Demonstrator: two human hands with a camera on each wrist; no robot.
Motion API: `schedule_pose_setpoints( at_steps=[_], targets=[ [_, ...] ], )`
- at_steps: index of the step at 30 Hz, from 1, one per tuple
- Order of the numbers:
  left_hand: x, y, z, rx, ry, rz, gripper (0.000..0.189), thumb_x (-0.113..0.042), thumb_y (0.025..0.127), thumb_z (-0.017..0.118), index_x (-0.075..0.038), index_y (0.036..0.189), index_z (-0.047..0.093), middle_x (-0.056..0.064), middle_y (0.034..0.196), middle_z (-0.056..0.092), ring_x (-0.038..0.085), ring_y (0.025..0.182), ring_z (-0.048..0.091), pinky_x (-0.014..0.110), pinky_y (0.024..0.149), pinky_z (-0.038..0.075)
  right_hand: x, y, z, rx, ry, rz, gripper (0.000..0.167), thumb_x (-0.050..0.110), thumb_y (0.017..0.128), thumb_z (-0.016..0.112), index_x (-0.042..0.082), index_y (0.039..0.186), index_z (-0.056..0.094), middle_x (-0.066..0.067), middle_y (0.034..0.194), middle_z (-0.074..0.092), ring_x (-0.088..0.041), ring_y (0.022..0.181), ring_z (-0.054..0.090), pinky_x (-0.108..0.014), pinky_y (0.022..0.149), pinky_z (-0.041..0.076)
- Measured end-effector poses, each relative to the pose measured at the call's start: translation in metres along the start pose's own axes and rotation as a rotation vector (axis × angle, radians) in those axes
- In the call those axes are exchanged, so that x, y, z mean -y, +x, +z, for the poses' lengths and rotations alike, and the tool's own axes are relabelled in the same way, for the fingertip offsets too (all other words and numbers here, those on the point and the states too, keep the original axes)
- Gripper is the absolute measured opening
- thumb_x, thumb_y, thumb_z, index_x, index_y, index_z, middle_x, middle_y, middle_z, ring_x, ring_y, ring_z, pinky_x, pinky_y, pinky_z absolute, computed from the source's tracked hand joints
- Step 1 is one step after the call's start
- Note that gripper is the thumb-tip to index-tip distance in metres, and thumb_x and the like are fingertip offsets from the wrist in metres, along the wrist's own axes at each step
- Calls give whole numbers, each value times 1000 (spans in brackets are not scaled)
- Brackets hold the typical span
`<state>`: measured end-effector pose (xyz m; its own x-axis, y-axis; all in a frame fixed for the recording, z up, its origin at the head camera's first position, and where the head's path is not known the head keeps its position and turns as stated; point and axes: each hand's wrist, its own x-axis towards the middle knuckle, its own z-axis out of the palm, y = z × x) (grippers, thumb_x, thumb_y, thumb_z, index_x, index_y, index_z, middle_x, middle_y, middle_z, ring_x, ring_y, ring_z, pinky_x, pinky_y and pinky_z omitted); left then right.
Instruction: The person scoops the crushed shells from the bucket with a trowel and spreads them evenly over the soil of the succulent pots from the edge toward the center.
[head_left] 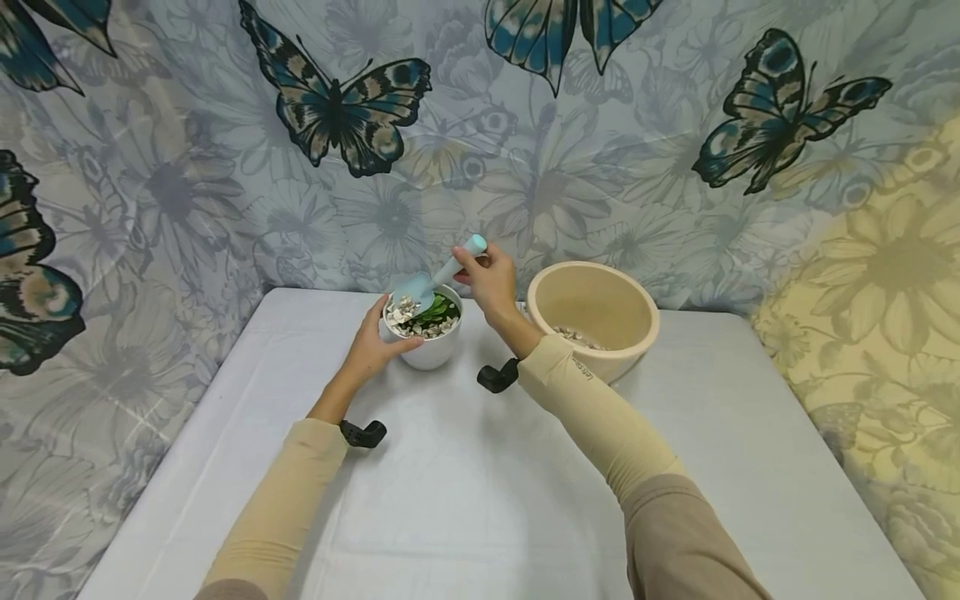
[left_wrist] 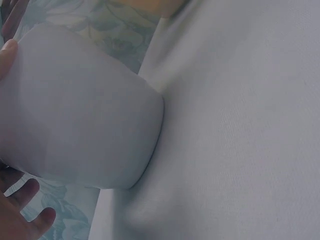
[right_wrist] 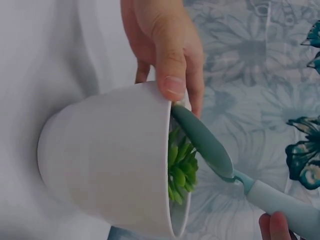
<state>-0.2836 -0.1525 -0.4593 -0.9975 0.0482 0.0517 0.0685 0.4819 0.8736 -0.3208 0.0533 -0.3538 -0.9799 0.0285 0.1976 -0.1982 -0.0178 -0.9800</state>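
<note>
Light-blue trowel (head_left: 447, 272) held over a white pot (head_left: 429, 357)

The pot stands upright at the far side of the white-covered desk (head_left: 450, 508), left of a larger beige tub (head_left: 600, 300). A small green plant (head_left: 438, 312) grows in it, with pale pebbles (head_left: 433, 331) around the leaves.

The left hand (head_left: 367, 346) grips the pot from its left and near sides, thumb on the near rim, fingers set apart from the thumb around the left side. The right wrist view shows that thumb pressing on the rim just beside the trowel's scoop.

The right hand (head_left: 491, 283) pinches the trowel by its handle, to the right of and above the pot. The scoop slopes down and left over the pot's opening, its low end at the left part of the rim, where more pebbles lie; whether they rest in the scoop or in the pot is hard to tell.

The tub has a layer of pebbles at its bottom. Both forearms wear beige sleeves (head_left: 273, 508), with a black device (head_left: 363, 434) at each wrist. Behind the desk hangs a grey floral backdrop (head_left: 540, 192) printed with blue butterflies (head_left: 335, 117).
</note>
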Motion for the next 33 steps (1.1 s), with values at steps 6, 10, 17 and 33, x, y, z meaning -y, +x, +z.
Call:
schedule_pose_setpoints(
  at_steps=[6, 10, 17, 33],
  targets=[
    [-3, -2, 1, -5, -3, 0, 109, -48, 79, 78, -17, 158, 10, 13, 163, 14, 36, 151, 13, 60, 119, 17, 0, -1, 1, 4, -15, -17, 28, 19, 93, 67, -3, 109, 63, -25, 109, 69, -22, 83, 71, -29, 78, 60],
    [-3, -2, 2, -11, -13, 10, 108, -45, 79, 78, -13, 158, 11, 14, 163, 16, 35, 151, 14, 59, 120, 16, 0, -2, 1, 12, -23, -22, 28, 19, 93, 67, -3, 109, 63, -25, 109, 69, -24, 83, 72, -29, 78, 60],
    [-5, -4, 4, -33, -40, 37, 107, -41, 79, 80, -10, 157, 13, 14, 161, 20, 34, 150, 17, 57, 121, 16, 0, -2, 1, 10, -34, -19, 27, 19, 94, 66, -3, 108, 63, -25, 108, 69, -26, 85, 72, -29, 78, 60],
    [-9, -2, -5, 25, 70, -22, 112, -51, 78, 77, -13, 158, 10, 20, 161, 16, 40, 148, 17, 63, 116, 22, 5, -1, 8, 2, -62, -53, 29, 22, 91, 70, -2, 107, 66, -26, 102, 69, -36, 89, 71, -36, 79, 60]
  ],
)
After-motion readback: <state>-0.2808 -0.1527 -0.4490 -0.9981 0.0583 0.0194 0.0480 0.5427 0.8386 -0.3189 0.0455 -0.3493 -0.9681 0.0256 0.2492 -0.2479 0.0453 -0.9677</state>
